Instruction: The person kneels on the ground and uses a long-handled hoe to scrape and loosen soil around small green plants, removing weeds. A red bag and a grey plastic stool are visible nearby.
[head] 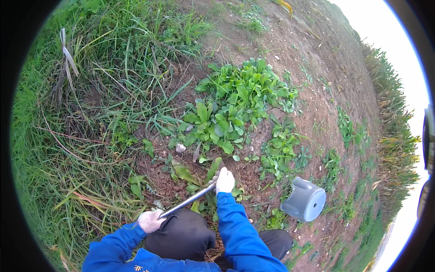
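Note:
My left hand point(151, 221), in a pale knit glove, is closed around the lower end of a metal-handled hand tool point(189, 201), above my dark-trousered knee point(185, 234). The handle slants up to the right toward my right hand point(225, 181), also gloved. That hand is closed at the tool's far end, where a dark blade tip point(221, 165) shows past the fingers; most of the head is hidden. Beside the right hand stand broad green leaves point(214, 170) of a low plant. Loose reddish soil point(170, 183) lies left of it.
A dense clump of leafy plants point(241, 91) grows ahead, with a pale stone point(180, 148) at its near edge. Tall grass point(102, 102) covers the left side. A grey plastic stool point(302, 200) is on the ground to the right. Corn-like stalks point(396, 136) line the far right.

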`<state>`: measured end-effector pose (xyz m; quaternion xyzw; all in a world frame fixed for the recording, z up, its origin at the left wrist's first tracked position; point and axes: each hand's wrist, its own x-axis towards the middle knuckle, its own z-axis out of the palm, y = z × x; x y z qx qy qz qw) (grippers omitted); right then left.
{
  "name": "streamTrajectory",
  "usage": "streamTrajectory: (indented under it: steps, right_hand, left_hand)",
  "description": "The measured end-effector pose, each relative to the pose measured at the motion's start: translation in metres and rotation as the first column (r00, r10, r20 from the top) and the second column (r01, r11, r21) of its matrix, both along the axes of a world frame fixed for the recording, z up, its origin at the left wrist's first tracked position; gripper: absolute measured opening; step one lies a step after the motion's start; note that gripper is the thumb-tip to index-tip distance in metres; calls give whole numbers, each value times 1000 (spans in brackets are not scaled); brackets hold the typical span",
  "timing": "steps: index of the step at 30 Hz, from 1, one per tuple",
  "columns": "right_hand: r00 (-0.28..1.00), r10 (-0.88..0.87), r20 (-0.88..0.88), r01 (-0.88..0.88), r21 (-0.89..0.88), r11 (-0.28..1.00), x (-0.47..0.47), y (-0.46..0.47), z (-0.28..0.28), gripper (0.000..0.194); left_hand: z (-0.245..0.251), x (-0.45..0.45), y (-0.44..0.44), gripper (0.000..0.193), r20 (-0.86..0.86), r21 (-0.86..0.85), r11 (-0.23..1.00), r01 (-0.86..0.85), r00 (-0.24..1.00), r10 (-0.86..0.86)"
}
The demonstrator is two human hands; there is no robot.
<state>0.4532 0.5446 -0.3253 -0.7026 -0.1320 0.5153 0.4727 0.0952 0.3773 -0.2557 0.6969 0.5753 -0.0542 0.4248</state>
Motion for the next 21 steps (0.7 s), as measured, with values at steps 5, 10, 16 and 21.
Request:
streamTrajectory:
  steps: [5,10,16,21]
  right_hand:
    - [956,-188,-225,203,47,978,24,-51,20,36]
    - [938,-318,-136,334,117,936,110,32,29,36]
    - [987,131,88,-128,-35,991,19,47,-2,33]
    - [978,204,48,-201,-61,978,-12,-46,21,38]
  left_hand:
    - [37,9,6,47,73,-66,997,39,997,-35]
    - [32,91,126,43,76,28,984,174,982,-176]
    - [27,32,37,48,-17,-31,999,-20,1000,19]
    - [49,-10,-47,45,-16,-80,994,-74,997,72]
